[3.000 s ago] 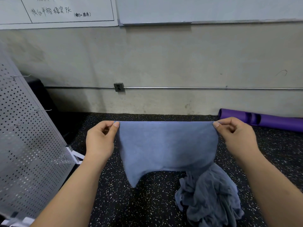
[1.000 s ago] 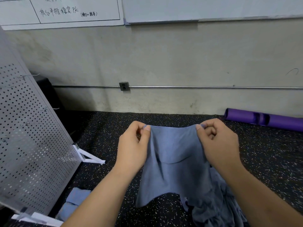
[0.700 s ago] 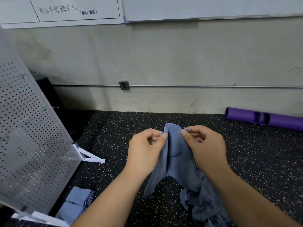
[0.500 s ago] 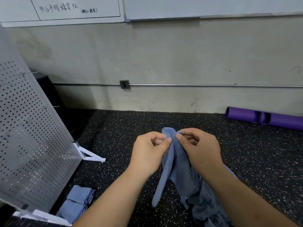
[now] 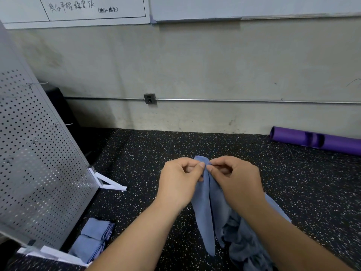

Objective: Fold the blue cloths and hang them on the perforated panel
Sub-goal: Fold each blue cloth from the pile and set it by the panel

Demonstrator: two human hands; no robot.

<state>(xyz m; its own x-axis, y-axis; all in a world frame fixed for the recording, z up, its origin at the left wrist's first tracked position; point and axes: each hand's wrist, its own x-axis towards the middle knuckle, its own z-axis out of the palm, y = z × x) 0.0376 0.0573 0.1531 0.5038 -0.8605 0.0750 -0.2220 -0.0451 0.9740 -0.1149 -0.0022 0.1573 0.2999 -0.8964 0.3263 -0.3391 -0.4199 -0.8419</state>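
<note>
Speckled black floor [image 5: 146, 153], grey wall [image 5: 195, 65], left grip [image 5: 179, 180] and right grip [image 5: 238, 178] both pinching blue cloth [image 5: 203, 212]

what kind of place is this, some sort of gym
Probably a gym or training room: the speckled black rubber floor, a purple roll lying on it, and a whiteboard with handwriting up top.
</note>
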